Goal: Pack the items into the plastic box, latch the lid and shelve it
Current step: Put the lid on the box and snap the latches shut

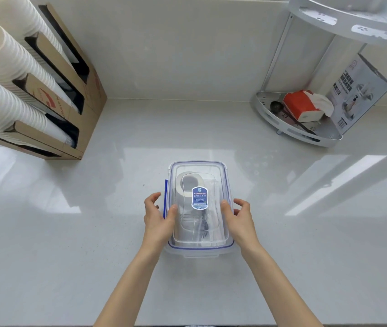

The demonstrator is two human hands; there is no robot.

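Observation:
A clear plastic box [220,250] with blue trim stands on the white counter, its transparent lid [218,182] lying on top with a blue label in the middle. Through the lid I see a roll of tape [189,182] and some darker items that I cannot make out. My left hand [158,219] rests at the box's left side, thumb on the lid, fingers spread beside the blue left latch, which sticks outward. At the right side, my right hand [239,218] has its thumb on the lid and its fingers curled around the right edge.
A cardboard dispenser [79,90] holding stacks of white paper cups stands at the back left. At the back right is a white two-tier corner shelf [279,123] with an orange tissue pack, a dark ladle and a printed carton on its lower tier.

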